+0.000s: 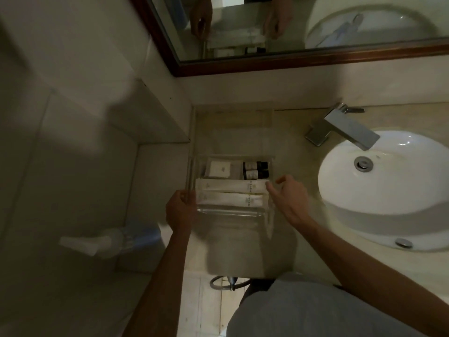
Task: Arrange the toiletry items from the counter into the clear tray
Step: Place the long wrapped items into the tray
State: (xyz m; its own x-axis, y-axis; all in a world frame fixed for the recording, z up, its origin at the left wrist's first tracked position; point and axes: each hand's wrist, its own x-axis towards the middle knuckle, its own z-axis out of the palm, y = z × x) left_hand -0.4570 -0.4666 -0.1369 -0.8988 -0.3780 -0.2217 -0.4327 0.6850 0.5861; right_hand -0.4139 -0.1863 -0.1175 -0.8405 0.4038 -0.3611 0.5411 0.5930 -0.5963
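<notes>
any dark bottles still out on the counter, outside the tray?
No: both dark bottles lie inside the clear tray, beside the white box and above two white tubes.

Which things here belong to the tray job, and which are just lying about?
Job:
clear tray
two long white packets
two dark bottles
white square box
left hand, holding the tray's left edge
right hand, at the tray's right end

Lying about:
faucet
sink
mirror
blurred bottle lower left
</notes>
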